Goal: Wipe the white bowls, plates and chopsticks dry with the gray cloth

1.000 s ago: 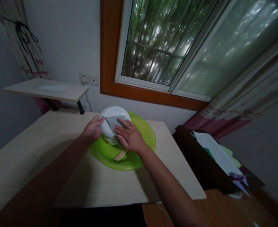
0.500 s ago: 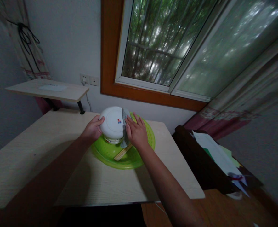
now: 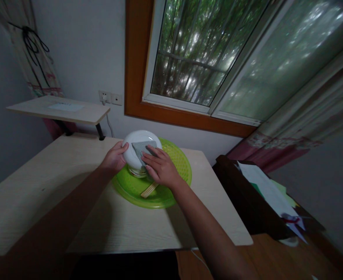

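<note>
Presently, left hand: closed on the left edge of the white dish, thumb over the rounded face; the fingers behind are hidden, so how firmly they bear it I cannot tell.
White dish: tilted over the green tray, glossy and curved. It would probably slip if the thumb lost its purchase, more readily if the surface is damp, which does not show.
Right hand: fingers straight, laid flat on the grey cloth rather than curled around it. Too hard a push could twist the dish out of the left grip, since only 1 hand appears to clasp it.
Grey cloth: pressed against the dish's face; with no visible pinch on it, it might bunch up or slide off.
Banded edge: just below the dish; whether it is a separate piece I cannot tell. If so, a drop could chip it.
Wooden sticks: lying on the tray near the right wrist, where a low sweep might roll them onto the table.
</note>
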The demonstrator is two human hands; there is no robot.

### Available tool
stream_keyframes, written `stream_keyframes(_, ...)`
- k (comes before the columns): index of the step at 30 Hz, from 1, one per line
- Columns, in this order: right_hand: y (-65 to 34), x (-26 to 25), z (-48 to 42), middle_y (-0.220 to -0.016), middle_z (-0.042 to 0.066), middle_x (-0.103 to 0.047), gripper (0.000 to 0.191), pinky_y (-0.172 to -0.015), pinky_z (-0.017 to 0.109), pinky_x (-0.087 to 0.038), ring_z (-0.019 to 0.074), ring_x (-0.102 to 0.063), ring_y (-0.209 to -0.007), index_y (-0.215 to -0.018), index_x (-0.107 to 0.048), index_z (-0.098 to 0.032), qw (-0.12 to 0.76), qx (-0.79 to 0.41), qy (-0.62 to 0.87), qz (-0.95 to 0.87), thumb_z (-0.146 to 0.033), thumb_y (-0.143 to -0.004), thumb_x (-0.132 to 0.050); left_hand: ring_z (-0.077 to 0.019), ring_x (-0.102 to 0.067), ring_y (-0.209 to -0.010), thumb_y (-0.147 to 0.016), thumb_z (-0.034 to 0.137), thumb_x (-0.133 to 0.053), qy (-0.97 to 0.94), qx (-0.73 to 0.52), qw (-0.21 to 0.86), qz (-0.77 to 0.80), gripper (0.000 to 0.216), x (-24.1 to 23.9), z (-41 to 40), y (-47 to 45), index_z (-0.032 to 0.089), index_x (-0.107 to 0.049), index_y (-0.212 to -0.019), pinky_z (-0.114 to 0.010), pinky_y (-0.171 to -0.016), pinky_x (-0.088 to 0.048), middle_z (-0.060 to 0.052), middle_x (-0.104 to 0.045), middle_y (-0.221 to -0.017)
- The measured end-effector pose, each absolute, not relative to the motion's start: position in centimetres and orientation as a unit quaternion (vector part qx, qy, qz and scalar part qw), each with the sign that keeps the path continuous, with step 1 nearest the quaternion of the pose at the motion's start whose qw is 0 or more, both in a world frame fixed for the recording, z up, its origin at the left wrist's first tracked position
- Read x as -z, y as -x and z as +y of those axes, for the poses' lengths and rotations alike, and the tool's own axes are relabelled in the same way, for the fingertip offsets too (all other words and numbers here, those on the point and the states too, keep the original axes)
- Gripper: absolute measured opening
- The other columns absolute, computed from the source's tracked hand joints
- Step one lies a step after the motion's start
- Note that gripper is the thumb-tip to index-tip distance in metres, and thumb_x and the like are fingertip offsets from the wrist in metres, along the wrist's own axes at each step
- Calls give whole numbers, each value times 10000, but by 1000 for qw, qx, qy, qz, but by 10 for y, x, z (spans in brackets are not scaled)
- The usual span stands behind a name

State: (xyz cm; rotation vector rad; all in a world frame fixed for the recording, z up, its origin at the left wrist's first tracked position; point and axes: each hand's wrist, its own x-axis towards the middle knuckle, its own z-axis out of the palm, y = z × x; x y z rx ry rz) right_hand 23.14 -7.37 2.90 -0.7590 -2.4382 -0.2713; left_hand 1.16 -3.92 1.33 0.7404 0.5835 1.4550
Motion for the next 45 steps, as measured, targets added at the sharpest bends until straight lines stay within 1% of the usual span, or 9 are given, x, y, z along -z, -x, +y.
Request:
stream_keyframes(8,-228,-28,-71,-1495,26,-507,446,-1233,549,-203,247,-249,-1511,-1442,-498,-253,277,116,370,-879,-347,-1008,-455,-254,-686,-1037,-807,179,-694,-333,-633,648,262,166,-13,-41,-13,138,-591,-931,-424,-948,-558,-96,-724,-970)
stream_keyframes(14,-234,-24,-68,-1366,51,-631,351,-1207,535,-264,254,-342,-1472,-1286,-651,-230,342,126,433,-824,-280,-1006,-446,-258,-679,-1061,-828,169,-671,-322,-651,633,269,137,-11,-40,-10,131,-591,-932,-412,-962,-551,-97,-724,-950)
stream_keyframes(19,-236,-23,-71,-1249,51,-706,295,-1191,487,-306,224,-403,-1440,-1178,-716,-247,337,113,369,-859,-275,-979,-500,-265,-676,-1067,-815,177,-690,-314,-659,633,259,179,-10,-38,-9,135,-588,-956,-431,-967,-544,-106,-723,-991)
stream_keyframes(25,-227,-30,-77,-1410,20,-597,390,-1212,491,-279,218,-328,-1480,-1357,-590,-258,258,99,275,-921,-332,-992,-477,-224,-700,-951,-813,170,-689,-337,-623,660,250,170,-8,-39,-10,145,-599,-955,-386,-891,-571,-80,-719,-962)
stream_keyframes(30,-223,-31,-76,-1532,2,-455,481,-1248,534,-174,236,-223,-1519,-1481,-440,-265,248,115,325,-905,-370,-1011,-442,-254,-686,-1016,-803,150,-688,-368,-569,693,246,308,-12,-44,-15,138,-622,-1103,-394,-913,-558,-116,-716,-1068)
stream_keyframes(33,-224,-28,-72,-1560,14,-412,512,-1245,579,-137,257,-187,-1528,-1510,-388,-264,274,125,379,-875,-370,-1012,-439,-282,-674,-1060,-794,169,-701,-369,-571,686,259,321,-14,-46,-16,136,-624,-1104,-421,-937,-549,-123,-717,-1068)
stream_keyframes(36,-228,-24,-67,-1572,30,-391,515,-1238,581,-177,271,-225,-1518,-1518,-378,-252,304,120,424,-845,-360,-1016,-422,-290,-672,-1065,-802,203,-704,-360,-596,667,265,229,-12,-45,-13,135,-625,-1007,-429,-946,-550,-117,-723,-1017)
stream_keyframes(40,-233,-18,-60,-1585,90,-358,535,-1221,480,-304,258,-323,-1482,-1519,-380,-175,338,81,448,-824,-368,-1020,-401,-276,-673,-1071,-818,186,-692,-334,-641,642,258,157,-9,-41,-9,151,-580,-922,-429,-962,-546,-99,-726,-984)
stream_keyframes(45,-236,-12,-57,-1497,135,-487,534,-1154,447,-416,262,-500,-1370,-1478,-447,-146,349,-6,507,-788,-415,-1022,-372,-272,-668,-1092,-815,187,-698,-300,-678,621,253,185,-9,-37,-7,158,-541,-908,-439,-966,-543,-90,-723,-998)
